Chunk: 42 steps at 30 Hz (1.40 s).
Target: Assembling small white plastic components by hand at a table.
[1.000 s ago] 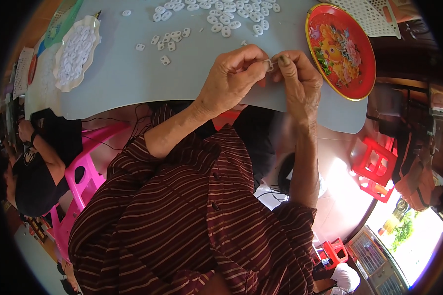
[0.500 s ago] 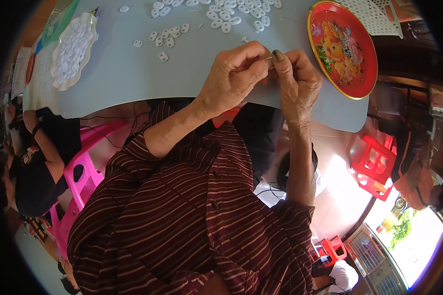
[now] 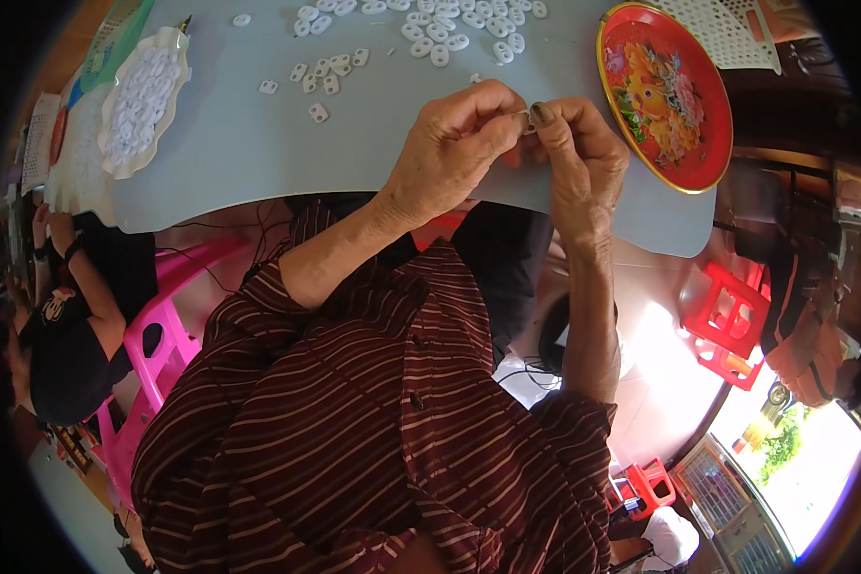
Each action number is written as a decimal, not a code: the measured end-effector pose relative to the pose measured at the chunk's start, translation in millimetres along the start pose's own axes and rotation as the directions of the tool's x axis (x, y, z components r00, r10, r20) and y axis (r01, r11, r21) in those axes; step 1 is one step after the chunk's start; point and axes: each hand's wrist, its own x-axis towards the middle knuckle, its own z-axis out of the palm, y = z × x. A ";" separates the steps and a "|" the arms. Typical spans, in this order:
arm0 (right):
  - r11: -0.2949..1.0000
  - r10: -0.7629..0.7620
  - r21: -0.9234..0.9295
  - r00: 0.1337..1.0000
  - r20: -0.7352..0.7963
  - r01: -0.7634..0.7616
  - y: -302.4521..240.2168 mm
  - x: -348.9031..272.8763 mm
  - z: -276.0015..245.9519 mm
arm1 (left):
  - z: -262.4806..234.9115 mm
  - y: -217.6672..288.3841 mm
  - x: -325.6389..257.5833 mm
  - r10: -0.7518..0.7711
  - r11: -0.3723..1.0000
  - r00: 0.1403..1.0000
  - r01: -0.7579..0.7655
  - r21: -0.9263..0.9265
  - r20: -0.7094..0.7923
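Over the near part of the grey table [image 3: 258, 158], my left hand [image 3: 461, 148] and my right hand [image 3: 584, 158] meet fingertip to fingertip. Both are closed in a pinch on a small white piece [image 3: 529, 121], mostly hidden by the fingers, so its shape is unclear. Beyond them lie small white two-holed plastic pieces [image 3: 331, 84] in a loose group, with one apart nearer me [image 3: 318, 113]. Farther back spreads a larger scatter of white oval two-holed pieces [image 3: 439, 55]. A tiny white bit [image 3: 475, 78] rests just past my hands.
On the left, a white wavy-edged dish [image 3: 167, 117] holds many white pieces. A red round tray [image 3: 717, 143] with a flower print stands at right, beside a white perforated basket [image 3: 737, 43]. A pink chair [image 3: 158, 354], red stools [image 3: 732, 316] and other people are around the table.
My hands stay almost in place, with a slight shift of the right hand and forearm to the right. At far left, another person's hands have moved a little.
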 end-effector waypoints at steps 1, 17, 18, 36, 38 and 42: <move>1.000 0.009 0.016 1.000 -0.030 -0.009 -0.3 -1.5 2.2 | 0.5 1.1 0.0 0.008 1.000 1.000 -0.008 -0.019 -0.003; 0.966 0.017 0.260 1.000 -0.001 -0.016 7.6 -1.8 -3.6 | -35.5 18.4 65.6 0.287 0.242 0.825 -0.555 0.796 0.487; 0.965 -0.012 0.262 1.000 0.007 0.010 9.1 -2.3 -4.3 | -36.3 18.2 69.7 0.206 0.240 0.840 -0.541 0.806 0.502; 0.981 -0.088 0.171 0.995 -0.042 0.094 12.0 -1.7 0.0 | -41.6 15.2 85.8 0.038 0.233 0.778 -0.617 0.752 0.627; 0.980 -0.086 0.177 0.996 -0.035 0.091 11.3 -2.4 0.8 | -41.3 16.3 86.9 0.023 0.258 0.781 -0.607 0.751 0.624; 0.985 -0.072 0.154 0.997 -0.034 0.076 10.2 -3.1 0.0 | -40.3 15.9 86.7 0.047 0.306 0.762 -0.627 0.717 0.646</move>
